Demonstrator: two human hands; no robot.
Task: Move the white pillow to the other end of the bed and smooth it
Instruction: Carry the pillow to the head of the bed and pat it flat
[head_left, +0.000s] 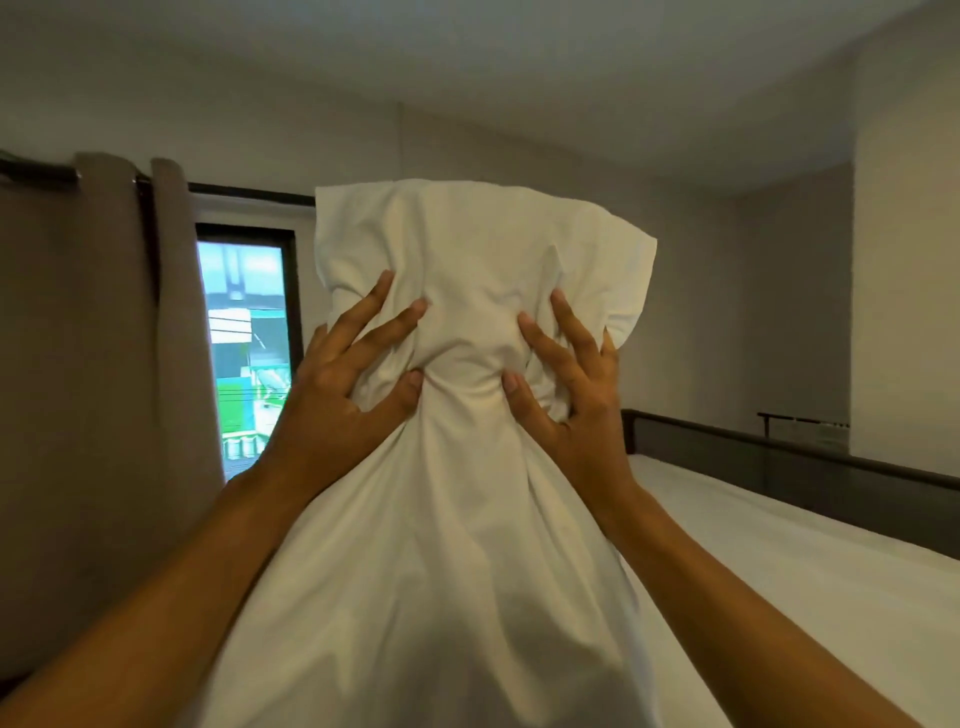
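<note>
The white pillow (467, 260) is held up in the air in front of me, standing on end and filling the middle of the head view. My left hand (345, 384) squeezes its left side, fingers spread and dug into the cloth. On the opposite side my right hand (571, 384) grips the same way. The cover bunches into a waist between my thumbs. Its lower part hangs down toward me and hides what is below. The bed (779, 561) with a white sheet stretches away at the lower right.
A grey-brown curtain (93, 364) hangs at the left beside a dark-framed window (249, 338). A dark rail or bed frame (779, 457) runs along the far side of the mattress. A small dark rack (800, 418) stands by the right wall.
</note>
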